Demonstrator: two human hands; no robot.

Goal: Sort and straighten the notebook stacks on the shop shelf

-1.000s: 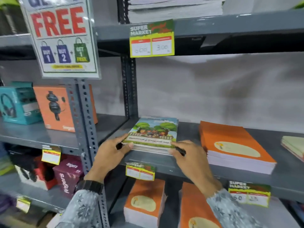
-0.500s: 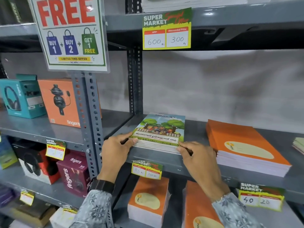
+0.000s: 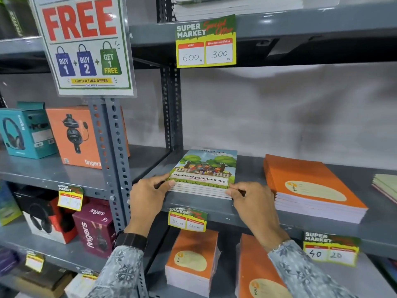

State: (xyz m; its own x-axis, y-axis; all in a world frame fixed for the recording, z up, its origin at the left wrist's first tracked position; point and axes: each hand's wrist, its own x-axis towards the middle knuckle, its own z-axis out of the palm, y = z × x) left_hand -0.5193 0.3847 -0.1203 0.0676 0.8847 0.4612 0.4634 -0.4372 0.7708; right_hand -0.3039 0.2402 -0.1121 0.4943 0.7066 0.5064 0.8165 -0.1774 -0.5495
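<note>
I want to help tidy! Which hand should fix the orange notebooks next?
Probably the right hand. It sits at the picture notebooks' right corner, just beside the orange notebooks. The left hand is on the far side and would have to cross over.

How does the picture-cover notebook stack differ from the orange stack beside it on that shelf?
The picture-cover stack shows trees and children; the orange stack is plain with a pale oval. The left hand and right hand press the picture-cover stack's front corners; the orange stack lies untouched. Both lie flat.
</note>
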